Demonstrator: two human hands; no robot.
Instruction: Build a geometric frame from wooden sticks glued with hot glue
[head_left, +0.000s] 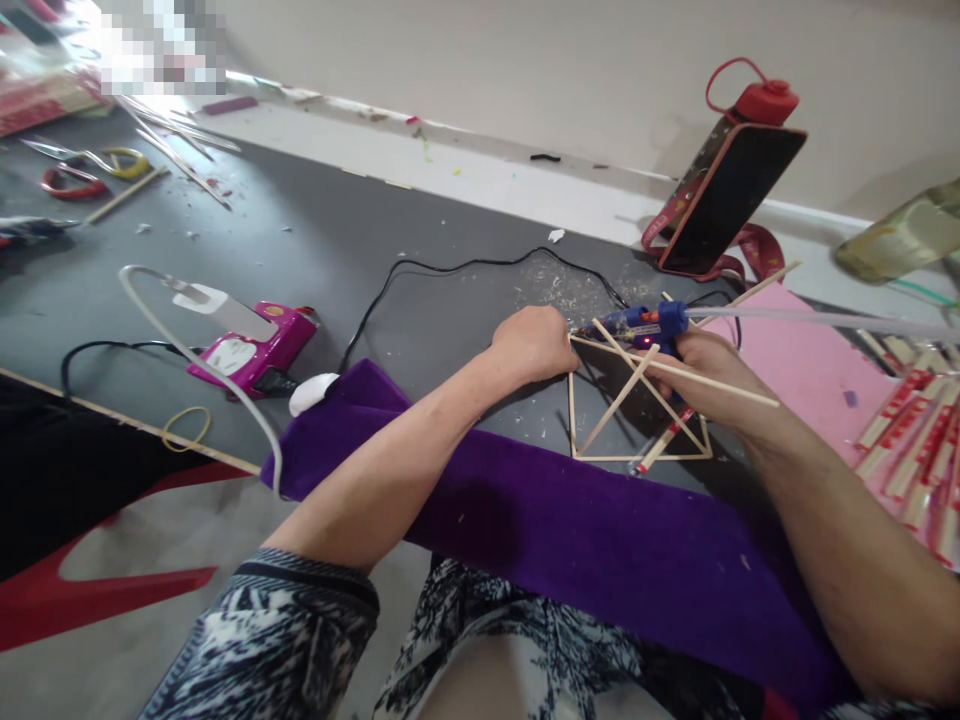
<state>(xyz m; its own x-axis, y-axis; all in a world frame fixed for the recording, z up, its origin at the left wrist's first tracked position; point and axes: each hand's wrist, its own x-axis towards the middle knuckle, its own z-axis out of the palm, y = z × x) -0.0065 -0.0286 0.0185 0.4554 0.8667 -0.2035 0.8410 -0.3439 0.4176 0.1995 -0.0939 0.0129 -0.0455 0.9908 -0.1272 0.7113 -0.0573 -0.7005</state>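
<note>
Blue glue gun (pixel 663 320) points at corner of stick frame (pixel 619 402)

Right of centre in the picture, a person's left hand (pixel 534 340) curls closed on the upper-left corner of the stick frame, its fingertips hidden, while the right hand (pixel 701 370) wraps around the handle of the glue gun. Purple cloth (pixel 585 530) spans the lower middle. At upper right, a phone (pixel 727 200) leans against a red-capped bottle (pixel 765 102); wrapped sticks (pixel 911 440) lie at the right edge, scissors (pixel 79 192) at upper left.
</note>
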